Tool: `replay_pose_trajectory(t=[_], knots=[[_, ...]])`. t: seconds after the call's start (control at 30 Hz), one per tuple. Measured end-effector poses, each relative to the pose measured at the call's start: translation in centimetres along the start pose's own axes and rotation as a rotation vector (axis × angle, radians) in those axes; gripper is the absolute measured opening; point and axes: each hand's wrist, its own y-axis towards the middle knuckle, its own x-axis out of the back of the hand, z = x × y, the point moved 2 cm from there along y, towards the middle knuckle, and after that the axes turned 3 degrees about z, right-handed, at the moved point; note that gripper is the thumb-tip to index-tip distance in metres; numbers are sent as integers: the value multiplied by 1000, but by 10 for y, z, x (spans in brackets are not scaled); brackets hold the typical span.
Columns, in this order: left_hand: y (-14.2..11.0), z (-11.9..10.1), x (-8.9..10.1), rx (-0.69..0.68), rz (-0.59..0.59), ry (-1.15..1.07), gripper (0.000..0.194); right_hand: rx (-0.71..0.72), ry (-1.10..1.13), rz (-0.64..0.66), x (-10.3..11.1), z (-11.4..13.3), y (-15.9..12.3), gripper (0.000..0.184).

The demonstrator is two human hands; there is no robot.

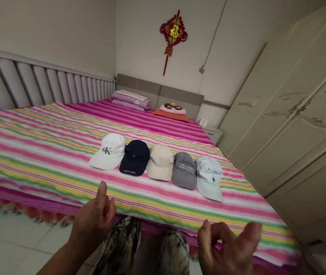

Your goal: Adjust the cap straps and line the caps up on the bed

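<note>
Five caps would be several; in a row on the bed lie a white cap (pixel 113 149) with black CK letters, a navy cap (pixel 136 156), a beige cap (pixel 160 160), a grey cap (pixel 184 170) with white script and a pale blue cap (pixel 209 175) with a small dark emblem. My left hand (pixel 92 219) hovers by the bed's front edge, below the white and navy caps, thumb up and fingers loosely curled. Nothing is in it. To the right, below the pale blue cap, my right hand (pixel 227 246) is empty too, its thumb apart from half-bent fingers.
Striped cloth (pixel 51 133) covers the bed. Folded purple bedding (pixel 131 100) and a stacked pink and orange pile (pixel 173 110) lie near the headboard (pixel 157 89). A railing (pixel 65 82) runs along the left; a wardrobe (pixel 289 99) and nightstand (pixel 213 134) stand right.
</note>
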Motion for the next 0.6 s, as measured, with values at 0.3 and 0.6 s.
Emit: replay_pose_trajectory(t=[0.3, 0.6], knots=[[-4, -4, -30, 148, 251, -279, 46, 97, 119, 185, -25, -19, -21, 27], [-120, -13, -120, -49, 1058, -126, 35, -809, 449, 411, -89, -112, -72, 38]])
